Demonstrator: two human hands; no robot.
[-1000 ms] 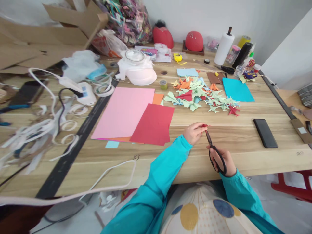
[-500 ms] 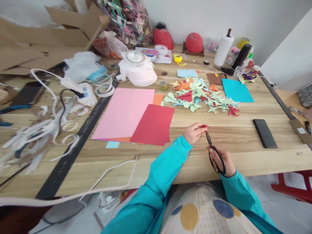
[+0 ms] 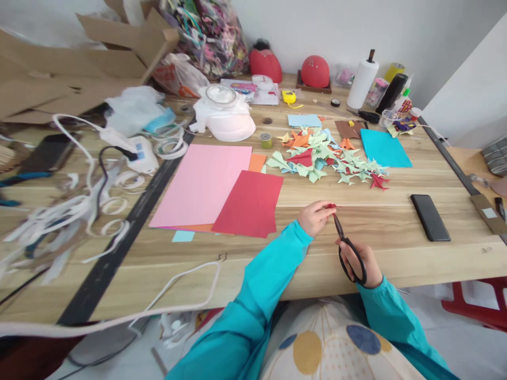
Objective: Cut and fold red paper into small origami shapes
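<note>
Between the fingertips of my left hand (image 3: 312, 218) is a small folded piece of red paper (image 3: 331, 206), mostly covered by the fingers. My right hand (image 3: 366, 262) grips black-handled scissors (image 3: 346, 243), their blades looking nearly closed and their tips at the red paper. Whether the blades touch the paper I cannot tell. Beyond my hands lies a heap of folded paper pieces (image 3: 317, 153), mostly pale green with some red, orange and blue. Left of my hands, red sheets (image 3: 249, 206) overlap a large pink sheet (image 3: 206, 179).
A black phone (image 3: 430, 217) lies to the right, near a turquoise sheet (image 3: 386, 148). White cords and strips (image 3: 67, 211) tangle at the left below an open cardboard box (image 3: 119, 58). Along the back stand red domes (image 3: 315, 71) and a white roll (image 3: 362, 82). A yellow tape measure (image 3: 289, 96) lies there.
Hands, scissors and red paper keep almost the same position. The whole view has shifted very slightly.
</note>
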